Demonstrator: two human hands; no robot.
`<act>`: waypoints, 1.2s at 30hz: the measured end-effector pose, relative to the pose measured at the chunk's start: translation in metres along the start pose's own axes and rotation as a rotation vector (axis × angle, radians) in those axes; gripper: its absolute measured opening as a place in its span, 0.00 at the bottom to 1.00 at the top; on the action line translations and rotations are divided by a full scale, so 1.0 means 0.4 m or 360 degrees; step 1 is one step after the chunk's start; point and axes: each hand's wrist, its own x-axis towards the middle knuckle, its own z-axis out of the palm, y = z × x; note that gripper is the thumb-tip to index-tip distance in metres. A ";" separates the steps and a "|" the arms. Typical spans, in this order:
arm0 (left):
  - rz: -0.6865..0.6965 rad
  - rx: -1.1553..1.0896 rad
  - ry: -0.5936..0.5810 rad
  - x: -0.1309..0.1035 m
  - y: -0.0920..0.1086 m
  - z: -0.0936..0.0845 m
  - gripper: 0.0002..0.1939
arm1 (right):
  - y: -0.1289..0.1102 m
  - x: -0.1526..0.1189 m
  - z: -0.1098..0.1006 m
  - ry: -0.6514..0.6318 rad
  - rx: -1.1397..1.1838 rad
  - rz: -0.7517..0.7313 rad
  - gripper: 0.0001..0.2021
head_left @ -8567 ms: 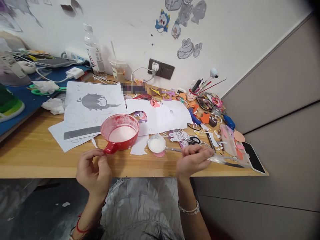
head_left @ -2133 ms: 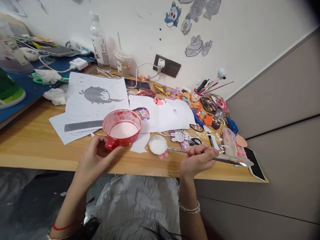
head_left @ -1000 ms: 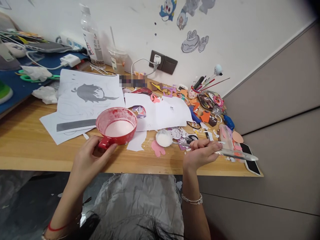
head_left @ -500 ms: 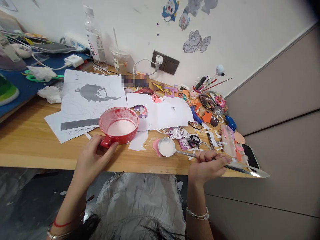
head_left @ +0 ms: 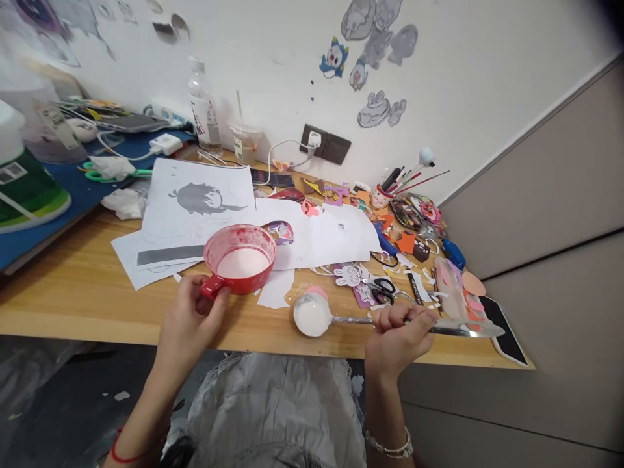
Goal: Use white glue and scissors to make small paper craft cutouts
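My left hand (head_left: 195,318) is closed on the handle of a red cup (head_left: 248,285), which holds a white liquid or paste. In my right hand (head_left: 400,338) is a long-handled metal ladle (head_left: 351,320), its bowl on the left filled with white stuff and its broad handle end pointing right. The ladle's bowl is right of and a little lower than the cup, apart from it, near the desk's front edge. A pink paper piece (head_left: 314,290) shows just behind the bowl.
Papers with a drawing (head_left: 197,195) lie behind the cup on the wooden desk (head_left: 73,292). Scissors (head_left: 383,288), paper scraps and a pen cup (head_left: 381,197) are at the right. A bottle (head_left: 205,117) and a drink cup (head_left: 245,142) stand near the wall.
The view has shifted, so the desk appears lower and slightly further right. The ladle's bowl has moved left and down relative to the desk, uncovering more of the pink piece. Both hands keep their holds.
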 end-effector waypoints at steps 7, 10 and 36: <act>0.0048 0.0131 -0.0083 0.000 -0.002 0.000 0.18 | 0.009 0.005 0.018 0.0108 0.0063 -0.0081 0.20; 0.0072 0.0195 -0.0123 -0.001 0.003 -0.002 0.17 | 0.000 -0.004 0.019 0.0030 0.0076 0.0059 0.19; 0.0101 0.0601 -0.0101 -0.006 0.007 0.004 0.13 | 0.019 -0.108 0.338 -0.0417 0.0411 0.0292 0.20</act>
